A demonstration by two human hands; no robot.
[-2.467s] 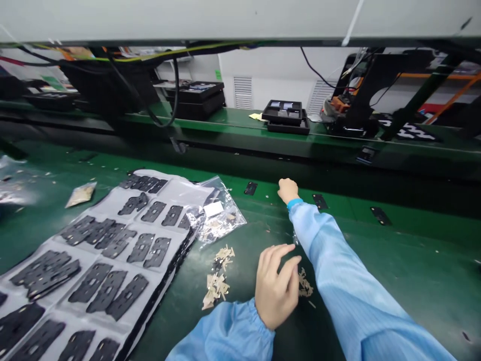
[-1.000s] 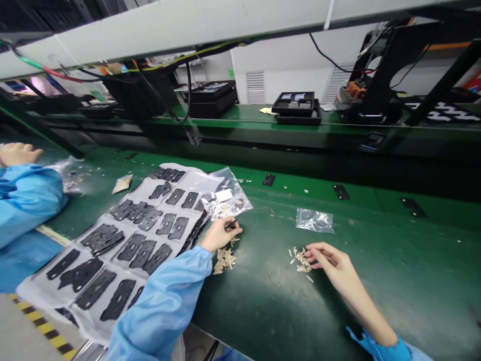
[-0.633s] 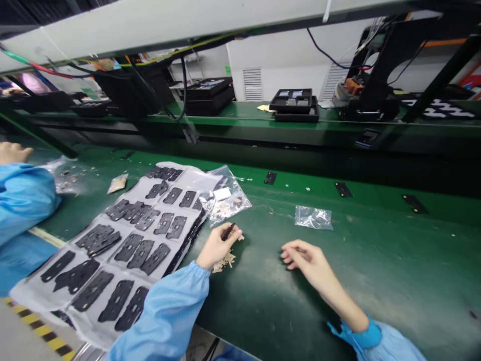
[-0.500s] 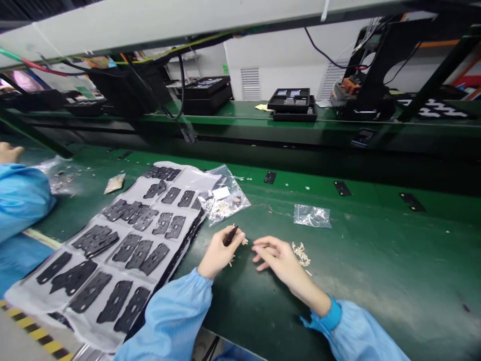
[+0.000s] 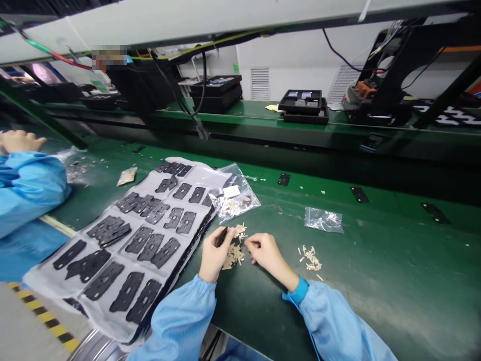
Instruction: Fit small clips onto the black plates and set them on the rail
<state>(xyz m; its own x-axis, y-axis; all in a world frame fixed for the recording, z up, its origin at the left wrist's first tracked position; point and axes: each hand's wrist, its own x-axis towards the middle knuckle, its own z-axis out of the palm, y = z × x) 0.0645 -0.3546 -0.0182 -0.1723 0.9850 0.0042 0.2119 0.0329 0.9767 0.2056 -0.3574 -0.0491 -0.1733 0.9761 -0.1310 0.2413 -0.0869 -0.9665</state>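
In the head view my left hand (image 5: 211, 256) is closed on a small black piece (image 5: 221, 236), seen nearly edge-on between thumb and fingers. Close beside it lies a pile of small beige pieces (image 5: 234, 254), partly hidden by that hand. My right hand (image 5: 267, 254) is at the pile's right edge with thumb and fingertips pinched together. What they hold, if anything, is too small to make out. A second, smaller heap of beige pieces (image 5: 311, 259) lies right of my right hand. Black plates with cutouts (image 5: 140, 239) lie in rows on a grey padded sheet (image 5: 130, 321) at my left.
Behind my hands are a zip bag (image 5: 240, 200) with beige pieces and a clear plastic bag (image 5: 323, 220). Several black plates (image 5: 359, 194) lie along the back of the green table (image 5: 394, 271). A co-worker's sleeve (image 5: 33, 185) is at far left. Black trays (image 5: 302, 105) stand on the shelf.
My right hand has moved left to the beige pile, its fingers now pinched together. My left hand still grips the black piece and now uncovers more of the pile. The view has shifted slightly.
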